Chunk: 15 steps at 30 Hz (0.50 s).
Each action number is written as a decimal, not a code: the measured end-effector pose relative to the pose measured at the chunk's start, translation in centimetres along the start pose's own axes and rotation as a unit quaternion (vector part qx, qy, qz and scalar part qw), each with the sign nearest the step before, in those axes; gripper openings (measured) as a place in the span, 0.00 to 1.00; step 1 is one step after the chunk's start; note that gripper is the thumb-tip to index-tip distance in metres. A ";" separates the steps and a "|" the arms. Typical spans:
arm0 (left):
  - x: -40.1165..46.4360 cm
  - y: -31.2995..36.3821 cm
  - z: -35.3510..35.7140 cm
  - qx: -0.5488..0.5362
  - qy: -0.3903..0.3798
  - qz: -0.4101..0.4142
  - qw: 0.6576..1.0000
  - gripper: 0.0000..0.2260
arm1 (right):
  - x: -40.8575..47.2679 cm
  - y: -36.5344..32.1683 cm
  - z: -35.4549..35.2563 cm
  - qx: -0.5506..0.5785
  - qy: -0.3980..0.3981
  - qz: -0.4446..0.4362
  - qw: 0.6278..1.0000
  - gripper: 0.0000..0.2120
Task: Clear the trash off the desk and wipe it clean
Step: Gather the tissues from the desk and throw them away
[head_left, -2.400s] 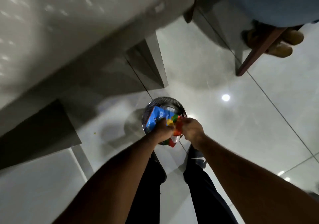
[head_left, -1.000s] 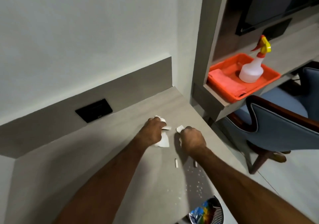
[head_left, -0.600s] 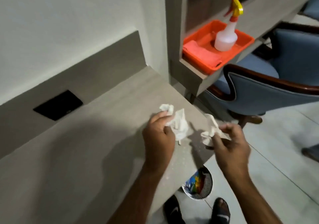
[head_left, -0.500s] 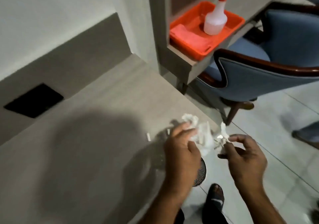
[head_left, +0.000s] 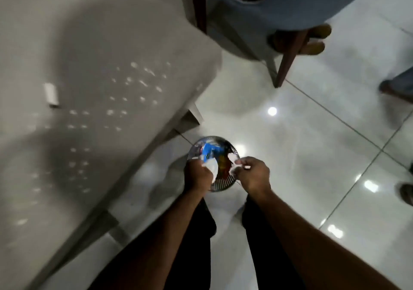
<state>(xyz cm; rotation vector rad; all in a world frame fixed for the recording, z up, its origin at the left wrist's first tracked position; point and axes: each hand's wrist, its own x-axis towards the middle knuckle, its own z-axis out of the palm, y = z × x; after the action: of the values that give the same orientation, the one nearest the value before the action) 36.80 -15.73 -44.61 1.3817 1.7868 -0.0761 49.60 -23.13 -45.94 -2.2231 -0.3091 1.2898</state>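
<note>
Both hands hover over a round metal mesh bin [head_left: 221, 185] on the floor, beside the desk's corner. My left hand [head_left: 197, 174] grips a crumpled white tissue [head_left: 211, 166] above the bin's near rim. My right hand [head_left: 253, 173] pinches a smaller white paper scrap [head_left: 234, 158] over the bin's right side. A blue and multicoloured wrapper [head_left: 211, 150] lies inside the bin. On the grey desk [head_left: 100, 32] at left remain a small white stub [head_left: 51, 94] and several white crumbs [head_left: 134, 81].
A blue upholstered chair [head_left: 279, 1] with dark wooden legs stands at the top, close to the desk's end. Someone's feet show at the right edge [head_left: 397, 88]. Glossy white floor tiles spread to the right. My legs stand just behind the bin.
Both hands lifted the tissue pieces off the desk and carried them down over the bin. My view swung from the desktop to the floor.
</note>
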 end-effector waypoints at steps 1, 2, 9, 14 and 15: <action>1.4 -0.9 1.3 -0.001 -0.009 -0.015 1.000 0.12 | 1.2 0.9 1.1 -0.012 -0.010 -0.004 1.000 0.06; 2.6 -1.8 2.6 -0.002 -0.017 -0.029 0.999 0.12 | 2.5 1.7 2.1 -0.033 -0.019 -0.008 0.999 0.06; 6.5 -5.7 6.9 0.040 -0.107 0.001 0.993 0.21 | 7.3 4.7 5.8 -0.122 -0.054 -0.014 0.991 0.17; 5.1 -4.3 5.2 0.098 -0.081 0.059 0.990 0.18 | 6.1 3.9 4.3 -0.061 -0.021 -0.021 0.998 0.10; 4.1 -3.4 4.5 0.105 -0.063 0.081 0.989 0.18 | 5.4 3.4 3.6 -0.046 -0.005 -0.031 0.998 0.08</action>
<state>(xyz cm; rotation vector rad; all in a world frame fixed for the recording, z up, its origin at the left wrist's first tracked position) 36.57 -16.21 -51.57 1.6305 1.5917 -0.2659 49.08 -22.30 -53.17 -2.2654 -0.4453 1.2778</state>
